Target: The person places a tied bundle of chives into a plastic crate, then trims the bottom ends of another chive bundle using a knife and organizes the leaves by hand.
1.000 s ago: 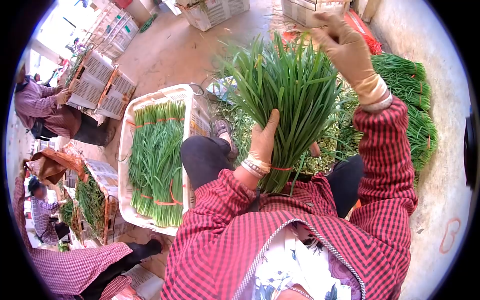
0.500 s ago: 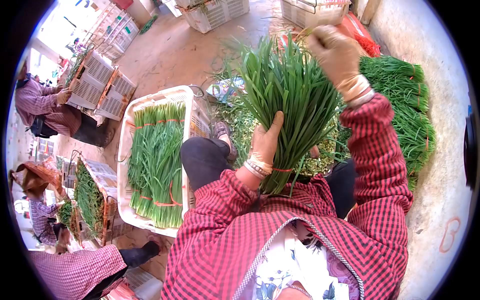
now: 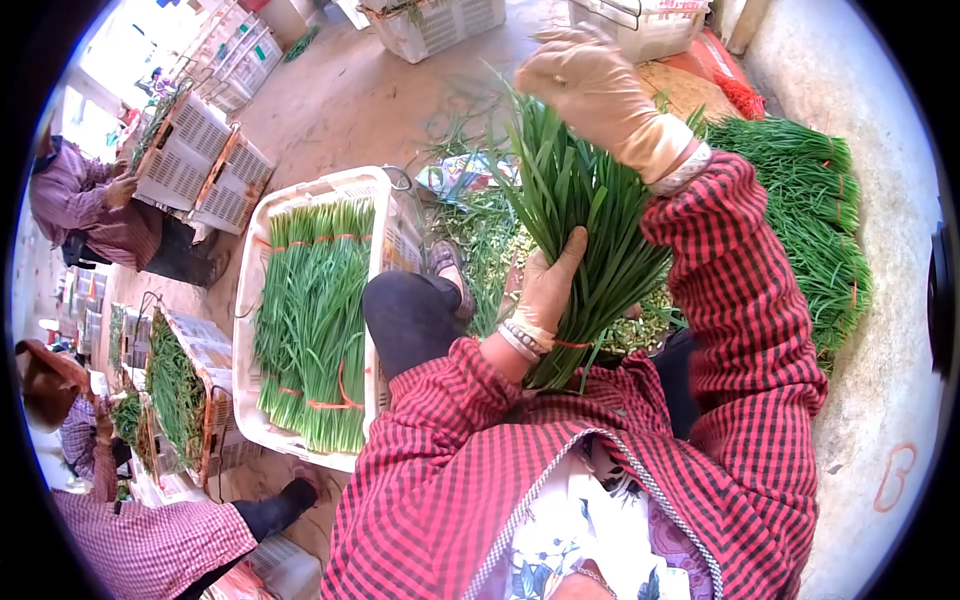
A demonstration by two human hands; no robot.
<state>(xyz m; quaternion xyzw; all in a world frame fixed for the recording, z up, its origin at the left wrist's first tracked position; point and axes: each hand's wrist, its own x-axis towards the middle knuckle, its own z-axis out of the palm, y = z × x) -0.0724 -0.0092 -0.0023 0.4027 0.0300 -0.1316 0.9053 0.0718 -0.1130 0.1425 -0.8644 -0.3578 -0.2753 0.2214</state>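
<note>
A thick bunch of garlic chives [image 3: 590,220] stands upright in my lap, its leaf tips pointing away from me and a red band round its lower part. Gripping it from the left side is my gloved left hand [image 3: 548,285], thumb across the leaves. My gloved right hand [image 3: 590,85] is over the leaf tips at the top of the bunch, with the fingers bent toward the left. Motion smears those fingers, so their grip is unclear. Beside my left knee, a white plastic crate [image 3: 375,240] holds banded chive bunches [image 3: 312,320].
More chive bunches [image 3: 800,200] lie along the wall at right. Loose trimmings [image 3: 490,230] and a plastic bag [image 3: 460,175] cover the floor ahead. Co-workers [image 3: 95,205] sit at left near stacked crates [image 3: 190,145]. Another crate [image 3: 435,30] stands ahead.
My right hand has moved left from the right of the bunch to over its leaf tips. My left hand and the bunch have shifted slightly right. A co-worker at lower left has moved.
</note>
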